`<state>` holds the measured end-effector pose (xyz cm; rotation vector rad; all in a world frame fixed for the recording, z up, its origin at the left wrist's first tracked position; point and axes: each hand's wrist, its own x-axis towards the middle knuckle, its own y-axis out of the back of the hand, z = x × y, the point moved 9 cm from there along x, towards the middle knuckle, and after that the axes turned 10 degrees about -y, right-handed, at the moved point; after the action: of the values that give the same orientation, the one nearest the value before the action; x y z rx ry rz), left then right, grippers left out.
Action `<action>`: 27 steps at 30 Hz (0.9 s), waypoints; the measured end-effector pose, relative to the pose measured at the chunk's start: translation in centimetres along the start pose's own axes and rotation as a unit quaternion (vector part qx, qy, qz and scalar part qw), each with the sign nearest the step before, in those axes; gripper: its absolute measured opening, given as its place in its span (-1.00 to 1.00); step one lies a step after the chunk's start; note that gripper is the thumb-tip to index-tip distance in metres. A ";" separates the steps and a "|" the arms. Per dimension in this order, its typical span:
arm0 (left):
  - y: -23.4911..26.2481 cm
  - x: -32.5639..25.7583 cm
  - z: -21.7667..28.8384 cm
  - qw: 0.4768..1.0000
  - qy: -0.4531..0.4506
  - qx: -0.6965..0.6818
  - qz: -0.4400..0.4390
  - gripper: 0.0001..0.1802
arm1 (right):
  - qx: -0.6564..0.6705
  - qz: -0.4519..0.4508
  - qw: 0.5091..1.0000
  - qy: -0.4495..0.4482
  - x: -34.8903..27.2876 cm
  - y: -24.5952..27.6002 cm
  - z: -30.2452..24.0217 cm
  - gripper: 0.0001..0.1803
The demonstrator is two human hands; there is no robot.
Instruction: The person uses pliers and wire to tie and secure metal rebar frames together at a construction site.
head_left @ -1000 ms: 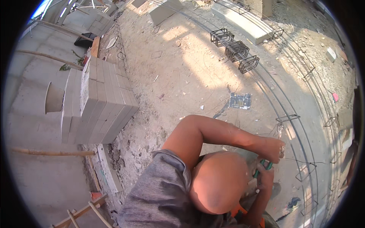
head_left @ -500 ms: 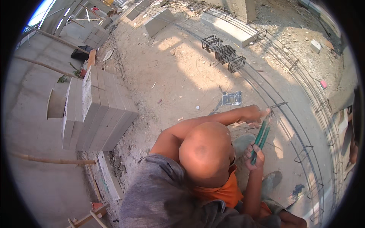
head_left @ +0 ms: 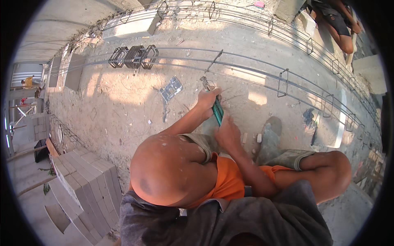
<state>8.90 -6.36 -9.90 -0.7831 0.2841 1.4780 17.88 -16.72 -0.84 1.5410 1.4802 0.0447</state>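
Observation:
Green-handled pincers (head_left: 217, 111) point away from me, with their metal jaws (head_left: 204, 80) just short of the long rebars (head_left: 242, 66) lying across in front. Around the ends of the handles, my right hand (head_left: 228, 133) is closed. My left hand (head_left: 208, 101) is closed on the same tool further up, near the jaws. A rectangular stirrup (head_left: 283, 82) hangs on the rebars to the right. Several bent stirrups (head_left: 134, 57) sit bunched together on the bars to the left. Whatever the jaws may grip is too small to make out.
A flat, torn package (head_left: 170, 89) lies on the dirt left of my hands. Grey blocks (head_left: 88, 174) are stacked at lower left. Another rebar cage (head_left: 246, 18) runs along the far side, near a concrete block (head_left: 131, 26). A seated person's leg (head_left: 341, 35) shows at upper right.
My view has swung round to the right. My left hand has come back from beside the rebar onto the pincers; the right hand still holds the handles.

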 end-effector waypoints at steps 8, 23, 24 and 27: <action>2.1 -4.3 3.4 0.995 0.033 -0.062 -0.069 -0.47 | 0.034 0.029 0.985 0.166 -0.6 -0.7 -1.3 -0.29; -5.0 -10.2 23.3 0.804 -0.139 0.538 -0.211 -0.67 | 0.054 0.237 0.960 0.141 1.2 8.9 0.0 -0.38; -7.6 -10.5 24.9 0.809 -0.168 0.519 -0.219 -0.66 | 0.054 0.264 0.954 0.130 1.8 10.4 1.1 -0.42; -13.8 -11.4 29.6 0.840 -0.282 0.418 -0.198 -0.69 | 0.071 0.255 0.961 0.079 4.7 12.2 4.9 -0.47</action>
<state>12.28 4.43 22.78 0.3040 0.2593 0.9712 31.28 -13.50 1.63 2.0439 1.1872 0.3801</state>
